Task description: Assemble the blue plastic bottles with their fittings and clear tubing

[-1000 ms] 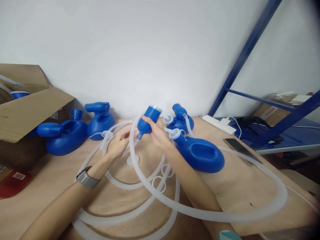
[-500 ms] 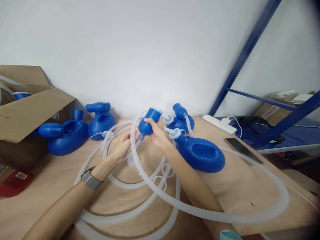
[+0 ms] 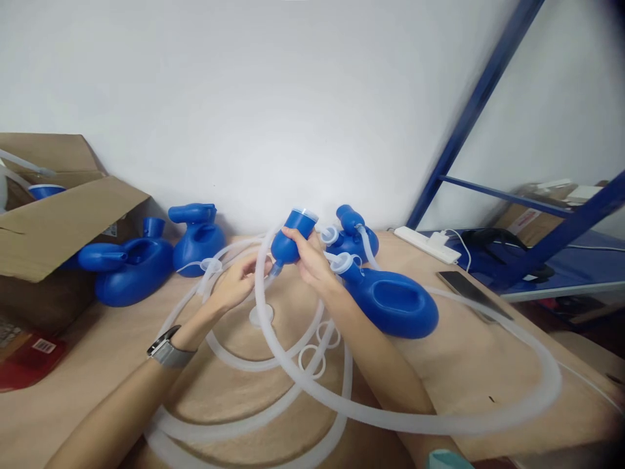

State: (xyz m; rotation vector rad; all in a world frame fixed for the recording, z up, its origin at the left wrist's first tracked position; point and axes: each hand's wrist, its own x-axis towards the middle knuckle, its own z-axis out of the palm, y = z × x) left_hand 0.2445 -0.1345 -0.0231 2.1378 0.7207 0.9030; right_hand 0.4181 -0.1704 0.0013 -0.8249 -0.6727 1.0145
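Note:
My right hand (image 3: 315, 264) grips a blue funnel-shaped plastic cup (image 3: 287, 246), its wide mouth tilted up and away. A clear connector (image 3: 276, 268) sticks out of the cup's narrow lower end. Just below it, my left hand (image 3: 240, 280) has its fingers curled round the end of a translucent hose, partly covered by a hose loop (image 3: 261, 306) passing in front. To the right of my right hand lies a blue urinal bottle (image 3: 395, 303) with a translucent cap (image 3: 342, 262). A round translucent cap (image 3: 261, 316) and two white rings (image 3: 311, 361) rest under the hands.
More blue bottles stand at the left (image 3: 134, 270), against the wall (image 3: 198, 244) and behind the hands (image 3: 352, 238). An open carton (image 3: 73, 208) is at far left. A phone (image 3: 471, 293), a power strip (image 3: 426, 244) and a blue metal rack (image 3: 473, 117) are right.
My left hand has shifted slightly, its fingers looser around the hose end below the cup. The cup remains in my right hand, almost unmoved. The view has tilted a little.

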